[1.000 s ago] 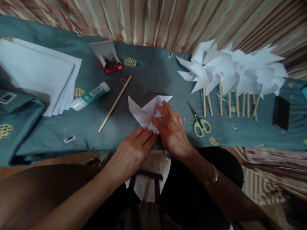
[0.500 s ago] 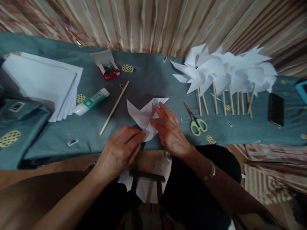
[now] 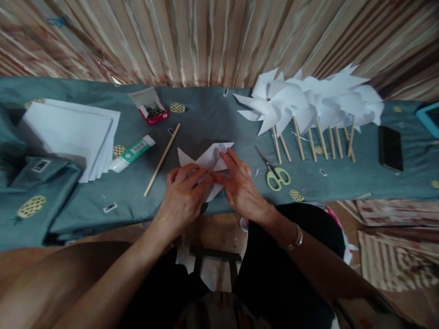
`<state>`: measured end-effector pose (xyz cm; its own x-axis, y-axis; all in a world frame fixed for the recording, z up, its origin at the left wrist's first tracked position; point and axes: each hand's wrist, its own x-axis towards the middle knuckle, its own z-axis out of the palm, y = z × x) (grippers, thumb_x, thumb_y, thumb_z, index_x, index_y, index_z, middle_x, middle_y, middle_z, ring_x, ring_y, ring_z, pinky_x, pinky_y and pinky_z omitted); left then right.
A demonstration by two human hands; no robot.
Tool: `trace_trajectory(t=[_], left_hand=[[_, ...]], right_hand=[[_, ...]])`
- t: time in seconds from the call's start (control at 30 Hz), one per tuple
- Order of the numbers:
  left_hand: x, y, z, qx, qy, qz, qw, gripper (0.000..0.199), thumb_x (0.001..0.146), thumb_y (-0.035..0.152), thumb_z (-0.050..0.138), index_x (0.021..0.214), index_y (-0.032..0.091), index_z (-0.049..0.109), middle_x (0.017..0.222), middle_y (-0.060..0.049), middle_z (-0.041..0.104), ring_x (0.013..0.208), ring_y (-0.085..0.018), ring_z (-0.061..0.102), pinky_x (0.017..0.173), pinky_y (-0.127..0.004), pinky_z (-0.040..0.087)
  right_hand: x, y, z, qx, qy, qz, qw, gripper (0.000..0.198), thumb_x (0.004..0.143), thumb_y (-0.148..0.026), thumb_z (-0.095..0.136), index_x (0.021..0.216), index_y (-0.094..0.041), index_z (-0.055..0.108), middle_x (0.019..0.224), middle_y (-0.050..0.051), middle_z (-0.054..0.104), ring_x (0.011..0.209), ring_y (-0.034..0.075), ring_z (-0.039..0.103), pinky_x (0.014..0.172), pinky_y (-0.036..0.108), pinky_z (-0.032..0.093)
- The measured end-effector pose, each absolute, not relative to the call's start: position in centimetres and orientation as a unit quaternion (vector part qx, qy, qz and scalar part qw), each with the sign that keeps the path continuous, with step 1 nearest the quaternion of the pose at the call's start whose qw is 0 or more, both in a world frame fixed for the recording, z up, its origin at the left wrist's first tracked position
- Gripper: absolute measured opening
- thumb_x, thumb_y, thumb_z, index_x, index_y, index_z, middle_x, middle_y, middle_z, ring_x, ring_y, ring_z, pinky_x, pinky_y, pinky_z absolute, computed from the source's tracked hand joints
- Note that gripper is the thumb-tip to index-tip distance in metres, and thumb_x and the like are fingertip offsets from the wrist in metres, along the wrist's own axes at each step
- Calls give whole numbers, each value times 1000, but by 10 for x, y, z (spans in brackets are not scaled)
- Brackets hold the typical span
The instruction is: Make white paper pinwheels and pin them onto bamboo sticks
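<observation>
At the near edge of the teal-clothed worktop [image 3: 206, 121], the left hand [image 3: 183, 194] and right hand [image 3: 242, 187] cover a folded, pointed white paper [image 3: 207, 159], seemingly holding its curls down. Palms face down; right thumb and forefinger spread, left fingers bent, any pinch hidden. Beyond, a red cardboard box [image 3: 158, 118] stands open, likely for access.

Your desk cloth [image 3: 206, 122] is grey-teal, printed with yellow pineapples [image 3: 177, 108] dotted in black. The folded paper [image 3: 207, 158] before you is white, as are the pinwheels [image 3: 281, 101] and the stacked sheets [image 3: 68, 132]. You have pale-green-handled scissors [image 3: 270, 169], a red-and-white box [image 3: 158, 118], a green-and-white tube [image 3: 133, 153], a tan stick [image 3: 162, 160] and a black phone [image 3: 391, 148]; the curtain [image 3: 206, 41] is striped beige and brown.
</observation>
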<state>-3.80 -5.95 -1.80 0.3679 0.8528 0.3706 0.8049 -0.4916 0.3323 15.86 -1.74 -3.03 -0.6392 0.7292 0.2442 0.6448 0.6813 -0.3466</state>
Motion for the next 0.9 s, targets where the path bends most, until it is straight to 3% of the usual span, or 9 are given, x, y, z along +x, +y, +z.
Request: trace_trajectory(t=[0.33,0.53,0.73,0.9], left_hand=[[-37,-55,-19,831,499,242,47,22,94,17,51,111,20,65,118,-9,72,117,-31,57,91,-51,44],[-35,-55,-19,832,504,228,39,19,93,17,52,107,20,65,115,-7,72,119,-30,56,95,-50,42],[-33,-54,-20,838,498,223,9,17,94,16,51,102,19,66,110,-6,72,118,-28,57,98,-47,41],[-33,-54,-19,840,498,215,14,18,93,15,52,104,19,66,112,-6,72,120,-29,55,100,-49,40]], right_hand=[[155,-16,-21,-399,-891,127,179,42,93,-11,38,122,-23,66,157,10,34,151,33,19,111,59,37],[154,-18,-19,-410,-883,151,172,45,90,-8,40,124,-26,65,159,5,32,152,32,17,114,58,34],[155,-19,-17,-404,-890,144,154,43,92,-9,38,124,-21,64,159,10,30,153,32,15,116,57,31],[159,-18,-14,-399,-889,144,170,49,87,-6,40,125,-28,62,160,2,30,153,27,15,118,55,31]])
